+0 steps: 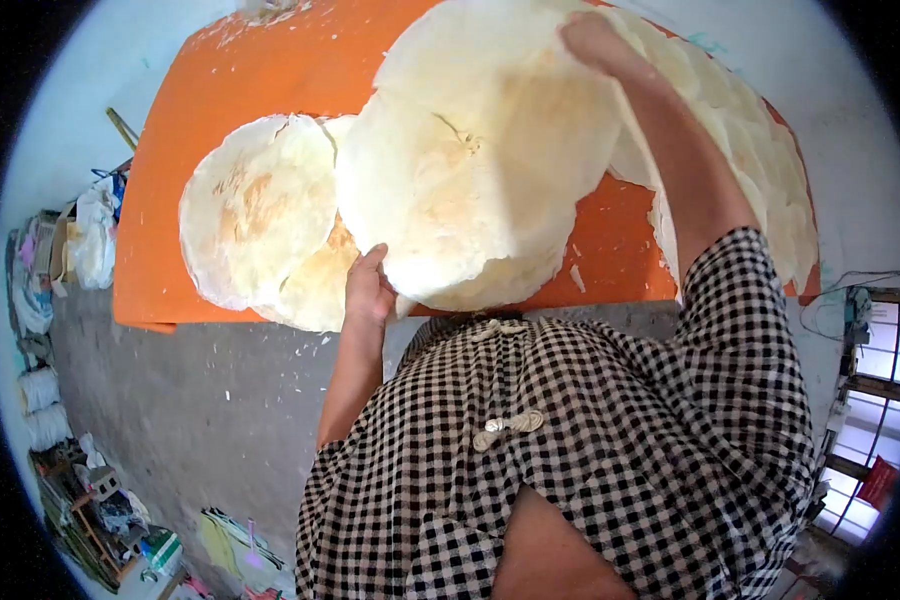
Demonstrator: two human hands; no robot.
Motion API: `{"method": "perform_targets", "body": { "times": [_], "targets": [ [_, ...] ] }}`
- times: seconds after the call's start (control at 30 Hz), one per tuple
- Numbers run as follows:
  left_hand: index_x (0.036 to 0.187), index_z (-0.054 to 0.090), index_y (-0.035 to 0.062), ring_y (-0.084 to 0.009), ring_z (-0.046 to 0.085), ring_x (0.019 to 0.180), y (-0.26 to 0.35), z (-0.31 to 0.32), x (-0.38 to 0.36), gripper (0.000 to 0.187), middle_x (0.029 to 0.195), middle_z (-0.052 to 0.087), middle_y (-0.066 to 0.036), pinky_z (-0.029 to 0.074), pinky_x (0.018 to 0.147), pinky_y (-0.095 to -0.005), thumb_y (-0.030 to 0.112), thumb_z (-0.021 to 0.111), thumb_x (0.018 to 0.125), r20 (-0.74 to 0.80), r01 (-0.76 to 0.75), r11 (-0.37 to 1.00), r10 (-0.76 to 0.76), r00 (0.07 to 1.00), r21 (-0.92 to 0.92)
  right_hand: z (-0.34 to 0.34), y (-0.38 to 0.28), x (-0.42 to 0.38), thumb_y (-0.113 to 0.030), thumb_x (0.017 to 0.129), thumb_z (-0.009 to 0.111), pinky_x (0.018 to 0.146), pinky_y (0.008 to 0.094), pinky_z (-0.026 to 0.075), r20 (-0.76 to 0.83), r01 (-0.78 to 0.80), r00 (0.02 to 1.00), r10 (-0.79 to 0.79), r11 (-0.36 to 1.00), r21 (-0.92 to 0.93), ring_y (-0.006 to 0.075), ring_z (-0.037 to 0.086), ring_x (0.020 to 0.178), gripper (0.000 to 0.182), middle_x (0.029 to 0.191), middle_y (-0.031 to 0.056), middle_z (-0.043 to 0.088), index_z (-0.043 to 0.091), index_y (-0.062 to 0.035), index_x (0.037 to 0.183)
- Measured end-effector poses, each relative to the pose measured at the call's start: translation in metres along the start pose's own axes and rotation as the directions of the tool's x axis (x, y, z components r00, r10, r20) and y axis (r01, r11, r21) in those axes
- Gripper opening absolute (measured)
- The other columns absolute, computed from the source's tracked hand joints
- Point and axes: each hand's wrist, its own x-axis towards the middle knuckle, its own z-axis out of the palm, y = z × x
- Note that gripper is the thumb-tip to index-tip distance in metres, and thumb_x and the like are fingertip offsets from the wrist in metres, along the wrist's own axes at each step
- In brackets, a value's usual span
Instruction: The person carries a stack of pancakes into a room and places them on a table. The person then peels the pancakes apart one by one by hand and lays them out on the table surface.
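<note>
Large thin pale flatbread sheets lie on an orange-covered table. My left hand pinches the lower left edge of a big round sheet in the middle. At the upper right, my right hand is closed at the top edge of the same pale layers; its fingertips are partly hidden. A separate round sheet with brown patches lies to the left, overlapping another one beneath it.
Overlapping sheets cover the table's right side. Small flakes lie on the orange cover and the grey floor. Bags and bundles line the left wall. A barred window is at the lower right.
</note>
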Motion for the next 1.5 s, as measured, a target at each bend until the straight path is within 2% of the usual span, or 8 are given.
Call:
{"method": "perform_targets", "body": {
  "times": [0.07,0.17,0.4,0.57,0.83,1.1,1.3,1.5],
  "targets": [
    [0.112,0.045,-0.0027,-0.0265,0.053,0.102,0.0,-0.002,-0.002,0.031,0.11,0.055,-0.014,0.041,0.091,-0.0401,0.012,0.046,0.084,-0.013,0.002,1.0,-0.002,1.0,-0.011,-0.012,0.036,0.016,-0.022,0.077,0.047,0.061,0.042,0.045,0.105,0.4,0.885,-0.455,0.625,-0.67,0.0287,0.057,0.065,0.021,0.071,0.0124,0.058,0.059,-0.0045,0.081],
    [0.11,0.046,-0.0024,-0.0252,0.053,0.1,0.0,-0.002,-0.008,0.029,0.107,0.055,-0.013,0.043,0.088,-0.0385,0.009,0.049,0.083,-0.051,-0.016,0.999,0.015,0.999,-0.03,0.025,0.023,0.014,-0.022,0.079,0.047,0.063,0.0414,0.045,0.183,0.43,0.892,-0.413,0.652,-0.624,0.0267,0.056,0.066,0.022,0.073,0.0113,0.059,0.058,-0.004,0.085],
    [0.105,0.05,-0.0008,-0.0213,0.055,0.098,0.02,0.009,-0.027,0.026,0.106,0.056,-0.012,0.047,0.083,-0.0334,0.006,0.054,0.08,-0.016,-0.001,1.0,0.0,1.0,-0.026,0.0,-0.021,-0.005,-0.018,0.076,0.048,0.058,0.0415,0.044,-0.217,0.211,0.924,-0.315,0.894,-0.396,0.0286,0.056,0.063,0.015,0.07,0.0116,0.057,0.055,-0.0049,0.079],
    [0.112,0.047,-0.0016,-0.0215,0.053,0.103,0.023,-0.014,-0.028,0.035,0.111,0.054,-0.012,0.044,0.088,-0.0346,0.006,0.052,0.078,0.15,0.017,0.987,0.008,0.989,-0.162,0.032,-0.1,-0.063,-0.015,0.074,0.049,0.054,0.0416,0.044,-0.468,0.31,0.814,-0.344,0.939,-0.151,0.0299,0.056,0.061,0.011,0.067,0.0118,0.057,0.052,-0.0054,0.074],
    [0.12,0.041,-0.0014,-0.0217,0.051,0.105,0.021,0.011,-0.027,0.045,0.116,0.052,-0.012,0.04,0.092,-0.0359,0.005,0.05,0.076,0.399,0.032,0.996,0.005,0.917,-0.087,0.152,-0.187,-0.179,-0.013,0.078,0.046,0.057,0.0433,0.046,0.105,0.282,0.949,-0.297,0.95,0.134,0.0326,0.059,0.067,0.014,0.074,0.0153,0.06,0.055,-0.0029,0.083],
    [0.12,0.041,-0.0004,-0.0224,0.054,0.1,0.011,0.012,-0.025,0.043,0.113,0.053,-0.013,0.045,0.087,-0.0371,0.016,0.055,0.082,0.369,0.013,1.0,-0.004,0.929,-0.022,0.142,-0.176,-0.19,-0.026,0.071,0.059,0.072,0.0436,0.044,0.162,0.325,0.9,-0.405,0.869,0.372,0.0354,0.057,0.083,0.035,0.088,0.0202,0.058,0.052,-0.0018,0.096],
    [0.116,0.045,0.0019,-0.0202,0.055,0.097,0.004,0.016,-0.03,0.037,0.109,0.055,-0.011,0.047,0.085,-0.0347,0.009,0.057,0.081,0.319,-0.026,1.0,0.026,0.947,-0.003,0.152,-0.151,-0.176,-0.024,0.07,0.066,0.08,0.0314,0.044,0.286,0.191,0.845,-0.452,0.755,0.628,0.027,0.057,0.091,0.054,0.099,0.0188,0.058,0.048,0.0011,0.114],
    [0.111,0.048,0.0054,-0.0173,0.056,0.094,0.001,0.028,-0.035,0.034,0.102,0.057,-0.007,0.047,0.081,-0.0317,0.004,0.061,0.079,0.185,-0.072,0.986,0.043,0.982,0.152,0.165,-0.139,-0.168,-0.029,0.064,0.069,0.074,0.0336,0.044,0.22,0.186,0.847,-0.484,0.657,0.73,0.0266,0.059,0.081,0.051,0.089,0.0157,0.06,0.055,-0.0003,0.104]
  ]
}}
